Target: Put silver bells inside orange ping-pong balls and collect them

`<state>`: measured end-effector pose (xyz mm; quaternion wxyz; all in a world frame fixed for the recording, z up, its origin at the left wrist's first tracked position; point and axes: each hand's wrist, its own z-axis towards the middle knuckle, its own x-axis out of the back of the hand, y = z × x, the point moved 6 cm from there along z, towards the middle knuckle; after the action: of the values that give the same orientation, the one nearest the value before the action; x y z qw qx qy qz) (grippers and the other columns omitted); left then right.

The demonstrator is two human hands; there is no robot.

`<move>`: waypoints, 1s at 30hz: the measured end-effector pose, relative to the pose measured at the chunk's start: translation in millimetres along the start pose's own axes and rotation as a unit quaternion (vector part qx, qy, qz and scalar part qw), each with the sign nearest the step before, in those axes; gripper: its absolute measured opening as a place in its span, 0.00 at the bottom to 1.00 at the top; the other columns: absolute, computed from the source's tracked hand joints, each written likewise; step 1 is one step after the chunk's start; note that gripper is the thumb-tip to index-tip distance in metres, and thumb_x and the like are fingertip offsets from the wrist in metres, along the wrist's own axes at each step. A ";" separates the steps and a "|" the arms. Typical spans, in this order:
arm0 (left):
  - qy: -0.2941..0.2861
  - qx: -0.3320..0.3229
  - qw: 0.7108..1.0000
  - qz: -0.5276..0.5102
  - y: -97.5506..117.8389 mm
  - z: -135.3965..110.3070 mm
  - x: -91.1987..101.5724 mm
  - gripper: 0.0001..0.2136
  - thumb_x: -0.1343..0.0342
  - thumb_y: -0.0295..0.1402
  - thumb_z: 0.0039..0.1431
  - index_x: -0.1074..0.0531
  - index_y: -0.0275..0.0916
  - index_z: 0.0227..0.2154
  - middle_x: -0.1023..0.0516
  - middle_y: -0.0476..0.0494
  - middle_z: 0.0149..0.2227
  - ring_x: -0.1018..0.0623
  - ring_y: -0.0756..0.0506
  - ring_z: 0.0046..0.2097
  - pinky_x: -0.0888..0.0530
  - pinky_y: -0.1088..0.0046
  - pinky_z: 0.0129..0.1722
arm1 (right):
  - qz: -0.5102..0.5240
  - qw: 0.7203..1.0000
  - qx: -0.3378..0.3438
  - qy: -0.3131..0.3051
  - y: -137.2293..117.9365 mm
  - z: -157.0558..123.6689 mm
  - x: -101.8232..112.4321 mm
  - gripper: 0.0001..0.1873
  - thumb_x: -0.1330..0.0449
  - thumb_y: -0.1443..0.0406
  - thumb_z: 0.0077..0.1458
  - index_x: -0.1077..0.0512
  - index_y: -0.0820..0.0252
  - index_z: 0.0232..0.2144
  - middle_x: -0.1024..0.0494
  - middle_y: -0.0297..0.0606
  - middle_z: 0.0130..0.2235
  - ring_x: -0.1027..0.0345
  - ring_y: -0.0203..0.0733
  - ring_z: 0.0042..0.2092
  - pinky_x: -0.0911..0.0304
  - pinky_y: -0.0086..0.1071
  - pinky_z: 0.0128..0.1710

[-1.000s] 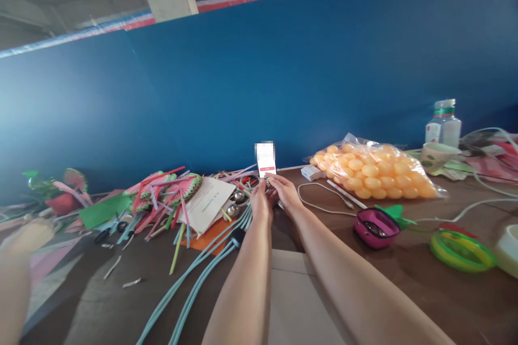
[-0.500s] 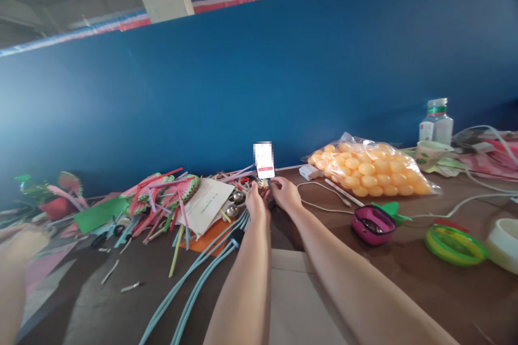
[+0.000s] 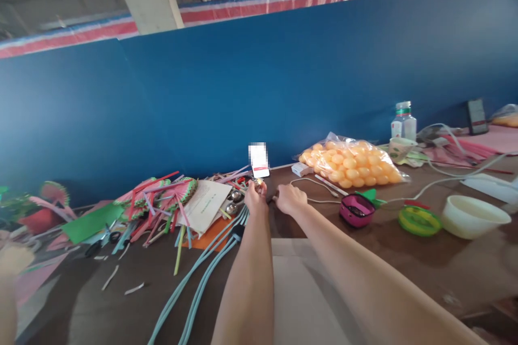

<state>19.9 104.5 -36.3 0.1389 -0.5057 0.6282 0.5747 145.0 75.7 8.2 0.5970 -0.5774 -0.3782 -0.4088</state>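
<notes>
Both my arms reach far across a brown table [image 3: 404, 275]. My left hand [image 3: 256, 198] is closed around a small shiny object near the upright phone [image 3: 259, 160], which leans on the blue wall. My right hand [image 3: 288, 199] rests on the table just right of it, fingers curled, pinching something thin and dark that I cannot make out. Light blue tubes [image 3: 202, 275] run from the left hand back toward me. Two metal balls [image 3: 233, 202] lie just left of the left hand.
A heap of coloured straws and paper fans [image 3: 162, 197] lies at left with a white sheet [image 3: 204, 204]. At right are a bag of orange balls [image 3: 350, 161], a white cable [image 3: 319, 190], a pink case [image 3: 356, 210], a green ring [image 3: 420, 220], a white bowl [image 3: 473, 216] and a bottle [image 3: 403, 122].
My hands have drawn apart: the right one moved right and lower onto the table. The view has swung right, bringing the white bowl and more of the table into sight.
</notes>
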 end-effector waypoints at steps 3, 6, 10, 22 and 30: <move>0.006 0.011 1.000 -0.003 0.8 -1.7 0.5 0.05 0.45 0.30 0.61 0.31 0.34 0.31 0.26 0.46 0.28 0.23 0.52 0.28 0.22 0.77 0.31 | -0.039 0.999 -0.029 -0.010 17.5 -16.3 -6.4 0.18 0.43 0.58 0.58 0.25 0.61 0.47 0.25 0.55 0.48 0.31 0.58 0.52 0.37 0.44 0.44; 0.014 0.022 1.000 0.009 0.8 -2.5 1.9 0.05 0.45 0.30 0.61 0.32 0.35 0.31 0.27 0.47 0.27 0.22 0.52 0.28 0.22 0.77 0.30 | -0.049 0.999 -0.012 -0.009 27.1 -26.0 -11.9 0.18 0.45 0.57 0.61 0.26 0.62 0.46 0.25 0.53 0.47 0.31 0.55 0.51 0.38 0.41 0.44; 0.029 0.026 0.998 0.052 1.5 -1.7 5.8 0.06 0.44 0.31 0.60 0.32 0.35 0.30 0.27 0.47 0.26 0.23 0.51 0.26 0.23 0.78 0.28 | -0.049 0.999 0.003 0.005 28.5 -28.5 -13.6 0.16 0.47 0.60 0.62 0.27 0.64 0.45 0.27 0.53 0.46 0.32 0.54 0.50 0.39 0.38 0.44; 0.006 0.031 0.991 0.126 0.3 -2.4 6.9 0.01 0.46 0.26 0.59 0.31 0.36 0.31 0.27 0.47 0.26 0.23 0.51 0.27 0.24 0.77 0.30 | 0.020 0.965 0.081 0.247 16.6 -41.5 18.7 0.08 0.47 0.63 0.63 0.32 0.55 0.44 0.32 0.42 0.45 0.37 0.45 0.45 0.42 0.33 0.39; -0.048 0.053 0.988 0.135 -3.6 -14.4 -3.0 0.04 0.48 0.27 0.61 0.31 0.36 0.30 0.27 0.47 0.26 0.23 0.51 0.27 0.25 0.77 0.31 | 0.029 0.959 0.093 0.265 16.9 -43.2 24.2 0.09 0.48 0.63 0.63 0.31 0.55 0.45 0.31 0.43 0.46 0.37 0.45 0.45 0.42 0.33 0.39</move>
<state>29.9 94.1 -31.8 0.1168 -0.3800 0.7128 0.5779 168.9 31.3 22.1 0.7386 -0.4012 -0.2263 -0.4923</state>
